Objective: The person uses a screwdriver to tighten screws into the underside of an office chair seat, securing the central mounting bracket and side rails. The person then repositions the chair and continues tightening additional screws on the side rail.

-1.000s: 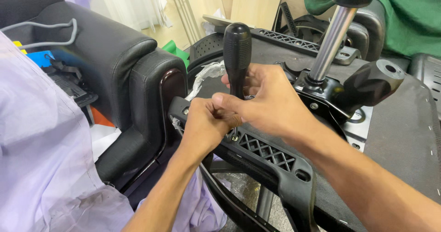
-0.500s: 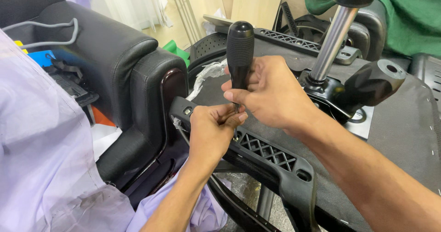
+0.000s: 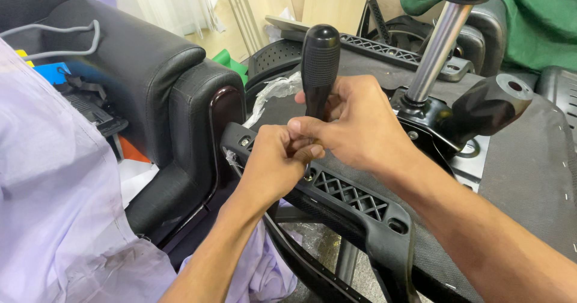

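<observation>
The right hand point(image 3: 354, 123) is wrapped round the lower part of a black ribbed screwdriver handle point(image 3: 319, 63), which stands upright above the knuckles with its tip hidden behind the fingers. The left hand point(image 3: 273, 165) sits just below and in front of it, fingers pinched shut at the base of the tool, thumb tip against the right thumb; what it pinches is too small to tell, perhaps a screw or the shaft itself. Both hands press down on a black plastic armrest bracket point(image 3: 354, 198) with a lattice cut-out, lying across an upturned chair seat point(image 3: 529, 177). Compared with a second ago, the left hand has slid lower and nearer the person, away from the handle, while the right has kept its grip and the handle has hardly shifted, so the tool looks seated at the bracket's hole and the work seems to be at the driving stage. Beyond the right hand a chrome gas column point(image 3: 436, 48) rises from the seat mechanism, with a black lever knob point(image 3: 490, 102) to its right. Left of the left hand stands a padded black chair back point(image 3: 144, 81), and nearer still, a lilac sleeve point(image 3: 54, 207).
</observation>
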